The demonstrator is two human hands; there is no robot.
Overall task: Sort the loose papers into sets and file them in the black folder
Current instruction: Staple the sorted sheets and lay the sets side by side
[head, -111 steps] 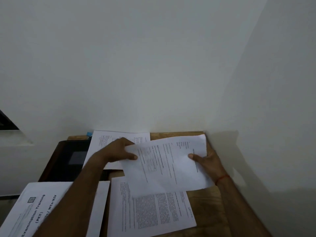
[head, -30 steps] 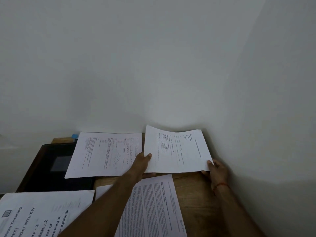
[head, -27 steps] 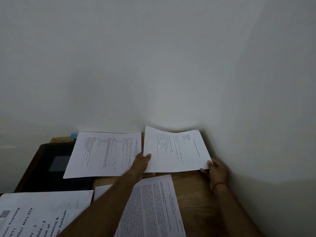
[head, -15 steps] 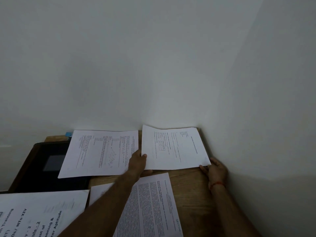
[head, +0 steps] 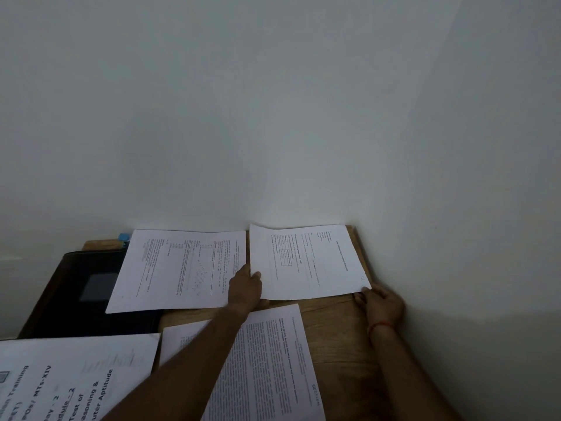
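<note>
Now left hand [head: 245, 288], right hand [head: 381, 303] at sheet [head: 306, 262]

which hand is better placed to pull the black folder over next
Probably left: the left hand pinches the far right sheet at its left edge, nearer the black folder. The right hand is at the sheet's corner beside the wall.

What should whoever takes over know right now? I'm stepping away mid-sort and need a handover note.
The left hand pinches the near left corner of the far-right sheet, thumb on top; the right hand touches its near right corner, grip unclear.
The far-left sheet lies partly over the black folder; the dense-text sheet and title sheet lie nearer on the table.
Done: papers spread in four spots.
Left: complete the sets, file them.
</note>
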